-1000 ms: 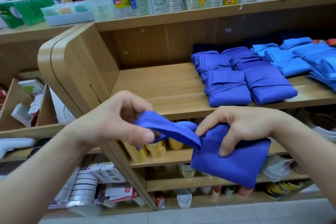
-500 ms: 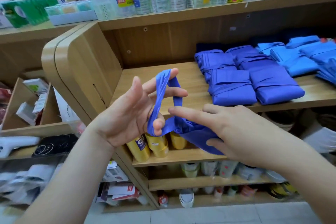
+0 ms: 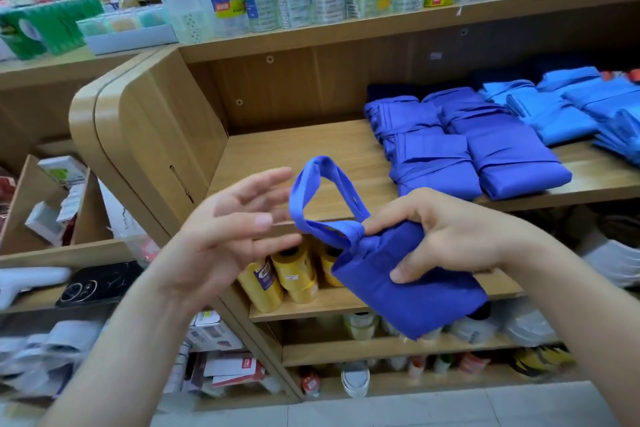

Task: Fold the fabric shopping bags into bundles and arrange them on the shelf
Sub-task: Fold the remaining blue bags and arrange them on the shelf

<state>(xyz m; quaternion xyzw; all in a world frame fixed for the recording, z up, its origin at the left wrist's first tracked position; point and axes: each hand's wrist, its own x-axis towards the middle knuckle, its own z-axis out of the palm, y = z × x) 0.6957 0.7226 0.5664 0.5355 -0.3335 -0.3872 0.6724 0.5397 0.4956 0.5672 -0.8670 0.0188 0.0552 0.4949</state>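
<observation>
Left hand (image 3: 225, 236) has released the strap (image 3: 298, 199) of the bag (image 3: 398, 298)

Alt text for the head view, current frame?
A person's right hand grips a folded blue fabric bag in front of a wooden shelf, its handle loop sticking up beside the open left hand. Finished dark blue bundles and lighter blue bundles lie on the shelf behind.
</observation>
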